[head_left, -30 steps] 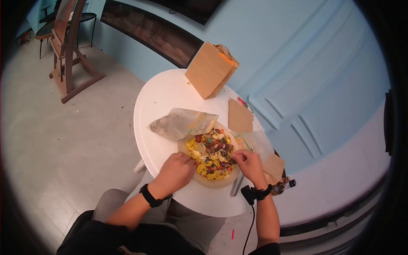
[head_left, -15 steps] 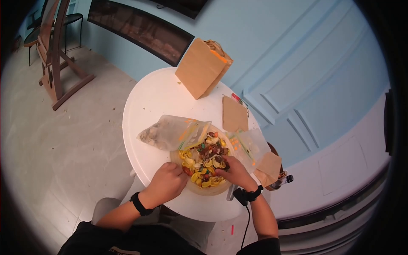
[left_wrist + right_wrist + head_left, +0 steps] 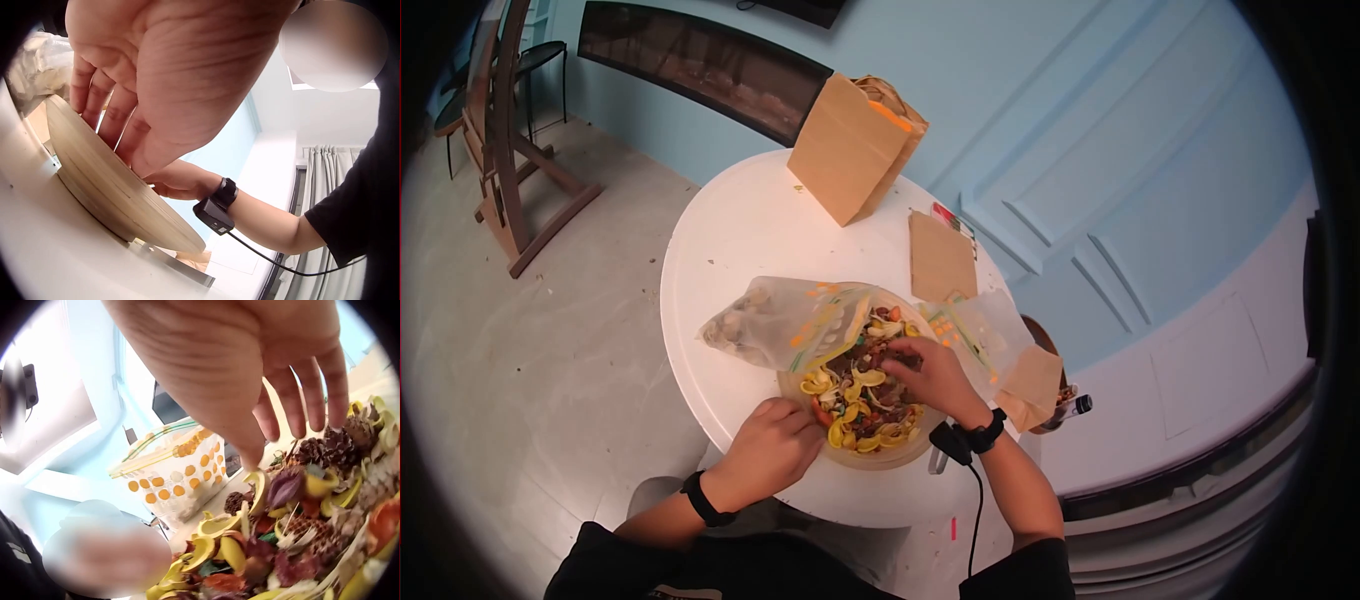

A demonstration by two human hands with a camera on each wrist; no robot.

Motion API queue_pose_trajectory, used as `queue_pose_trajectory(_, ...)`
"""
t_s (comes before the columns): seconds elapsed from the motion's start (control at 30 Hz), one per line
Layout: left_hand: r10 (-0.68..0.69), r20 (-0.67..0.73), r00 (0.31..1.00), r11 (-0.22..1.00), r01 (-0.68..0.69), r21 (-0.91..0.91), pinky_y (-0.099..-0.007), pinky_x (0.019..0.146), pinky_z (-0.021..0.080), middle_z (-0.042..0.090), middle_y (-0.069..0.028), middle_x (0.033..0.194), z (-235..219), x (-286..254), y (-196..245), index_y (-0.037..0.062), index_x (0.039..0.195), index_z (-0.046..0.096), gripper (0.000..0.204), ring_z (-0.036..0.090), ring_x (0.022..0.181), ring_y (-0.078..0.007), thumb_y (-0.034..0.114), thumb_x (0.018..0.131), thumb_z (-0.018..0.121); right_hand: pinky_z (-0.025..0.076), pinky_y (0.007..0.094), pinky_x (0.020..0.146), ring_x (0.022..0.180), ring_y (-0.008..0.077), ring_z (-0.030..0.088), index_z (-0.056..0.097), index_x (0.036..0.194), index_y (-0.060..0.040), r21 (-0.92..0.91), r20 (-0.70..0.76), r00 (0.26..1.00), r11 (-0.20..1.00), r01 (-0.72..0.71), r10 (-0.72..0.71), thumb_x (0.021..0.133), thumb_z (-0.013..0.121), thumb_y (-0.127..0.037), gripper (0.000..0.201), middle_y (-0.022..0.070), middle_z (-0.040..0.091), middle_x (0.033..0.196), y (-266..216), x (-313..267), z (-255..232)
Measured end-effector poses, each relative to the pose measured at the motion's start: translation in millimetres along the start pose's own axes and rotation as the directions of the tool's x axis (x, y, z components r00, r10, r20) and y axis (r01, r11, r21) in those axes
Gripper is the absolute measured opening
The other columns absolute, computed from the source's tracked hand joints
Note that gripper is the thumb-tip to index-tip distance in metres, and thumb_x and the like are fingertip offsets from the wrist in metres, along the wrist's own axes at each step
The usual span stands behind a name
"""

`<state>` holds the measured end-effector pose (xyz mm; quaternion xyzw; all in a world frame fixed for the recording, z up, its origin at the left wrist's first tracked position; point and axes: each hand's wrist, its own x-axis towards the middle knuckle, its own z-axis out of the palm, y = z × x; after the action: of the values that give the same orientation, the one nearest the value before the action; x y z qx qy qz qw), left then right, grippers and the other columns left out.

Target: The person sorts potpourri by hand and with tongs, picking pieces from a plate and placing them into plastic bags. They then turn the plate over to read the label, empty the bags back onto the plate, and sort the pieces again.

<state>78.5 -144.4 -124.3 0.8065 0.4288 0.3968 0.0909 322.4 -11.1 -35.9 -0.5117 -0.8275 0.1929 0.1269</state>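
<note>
A shallow beige dish (image 3: 865, 463) heaped with potpourri (image 3: 287, 550) sits near me on the white table; dried yellow peels, pine cones and red petals show in it. At the dish's left side is my left hand (image 3: 772, 450). In the left wrist view its fingers (image 3: 119, 115) reach over the rim. Over the middle of the heap hovers my right hand (image 3: 940, 378), its fingers pointing down and spread from the thumb. The right wrist view has the thumb tip right at a curved yellow peel (image 3: 257, 487).
A zip bag (image 3: 775, 320) with contents lies against the dish's far left edge. Another clear bag (image 3: 985, 345) is on the right. Beyond stand a brown paper bag (image 3: 845, 150) and a flat piece of cardboard (image 3: 942, 258). A grey metal strip (image 3: 178, 265) lies beside the dish.
My right hand has moved from the dish's right edge inward over the heap and farther from me. The left hand stays at the left rim. The head view has shifted.
</note>
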Motion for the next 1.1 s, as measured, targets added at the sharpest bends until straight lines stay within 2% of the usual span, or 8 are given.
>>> queue_pose_trajectory(0.13,-0.017,0.029,0.999,1.000,0.018,-0.014,-0.0381,0.092,0.048,0.071,-0.0051,0.099,-2.7,-0.9,2.1,0.0075,0.097,0.074,0.016,0.062,0.100,-0.0255,0.014,0.083,0.074,0.054,0.0410,0.079,0.091,0.0324,0.070,0.072,0.107,-0.0030,-0.159,-0.094,0.954,0.951,0.267,-0.284,0.088,0.072,-0.017,0.023,0.0182,0.072,0.102,15.2,43.8,5.1)
queue_pose_trajectory(0.23,-0.030,0.043,0.999,0.999,0.031,-0.028,-0.0381,0.093,0.049,0.072,-0.0058,0.101,-6.0,-1.0,4.1,0.0069,0.100,0.073,0.018,0.062,0.101,-0.0260,0.014,0.083,0.073,0.054,0.0421,0.080,0.088,0.0322,0.071,0.073,0.104,-0.0028,-0.128,0.204,0.973,0.983,0.134,-0.106,0.086,0.071,-0.012,0.020,0.0186,0.072,0.100,-5.3,70.8,8.3)
queue_pose_trajectory(0.37,-0.035,0.043,0.998,0.999,0.036,-0.040,-0.0378,0.096,0.049,0.072,-0.0079,0.104,-7.7,-3.3,5.6,0.0057,0.101,0.073,0.020,0.062,0.104,-0.0265,0.014,0.083,0.073,0.056,0.0412,0.079,0.086,0.0291,0.072,0.074,0.101,-0.0030,-0.228,0.353,0.934,0.973,0.031,0.054,0.085,0.070,-0.010,0.017,0.0166,0.073,0.092,-16.5,74.1,18.1)
queue_pose_trajectory(0.47,-0.046,0.047,0.998,0.998,0.047,-0.037,-0.0373,0.097,0.049,0.072,-0.0090,0.104,-7.8,-3.6,5.9,0.0051,0.102,0.073,0.021,0.062,0.106,-0.0269,0.015,0.084,0.074,0.057,0.0377,0.077,0.085,0.0257,0.072,0.072,0.100,-0.0037,-0.269,0.268,0.955,0.942,0.202,-0.128,0.086,0.072,-0.010,0.015,0.0138,0.073,0.090,1.8,66.7,20.9)
queue_pose_trajectory(0.67,-0.007,0.010,1.000,1.000,0.007,-0.016,-0.0371,0.091,0.050,0.070,-0.0066,0.096,-8.4,-1.5,5.9,0.0049,0.094,0.071,0.014,0.061,0.100,-0.0261,0.014,0.083,0.072,0.054,0.0311,0.070,0.078,0.0163,0.069,0.070,0.100,-0.0016,0.217,0.199,0.979,0.973,-0.077,0.033,0.088,0.075,-0.013,0.017,0.0077,0.072,0.085,15.9,30.1,-1.7)
queue_pose_trajectory(0.87,-0.018,0.062,0.998,0.999,0.021,-0.042,-0.0394,0.084,0.052,0.067,-0.0077,0.087,-12.4,4.2,5.8,0.0030,0.098,0.070,0.017,0.063,0.090,-0.0264,0.011,0.083,0.068,0.054,0.0318,0.069,0.078,0.0182,0.069,0.069,0.107,-0.0018,-0.024,0.322,0.928,0.982,-0.188,0.186,0.088,0.074,-0.016,0.024,0.0085,0.071,0.086,20.8,6.3,-23.8)
queue_pose_trajectory(0.97,-0.088,0.193,0.977,0.996,0.081,0.048,-0.0405,0.079,0.053,0.067,-0.0107,0.089,-22.6,22.3,10.2,0.0020,0.103,0.069,0.022,0.064,0.088,-0.0275,0.008,0.081,0.065,0.054,0.0348,0.069,0.078,0.0237,0.070,0.070,0.105,-0.0026,-0.098,0.076,0.997,0.995,0.008,-0.001,0.088,0.072,-0.021,0.025,0.0105,0.072,0.088,32.5,14.1,-9.4)
queue_pose_trajectory(1.1,-0.017,0.103,0.994,0.990,0.002,0.140,-0.0402,0.073,0.055,0.066,-0.0137,0.096,-9.8,51.9,11.4,0.0017,0.105,0.067,0.026,0.065,0.090,-0.0297,0.006,0.080,0.062,0.055,0.0423,0.072,0.085,0.0309,0.071,0.070,0.102,-0.0028,-0.170,0.115,0.990,0.980,0.101,-0.082,0.087,0.070,-0.021,0.024,0.0144,0.072,0.091,18.3,40.1,7.5)
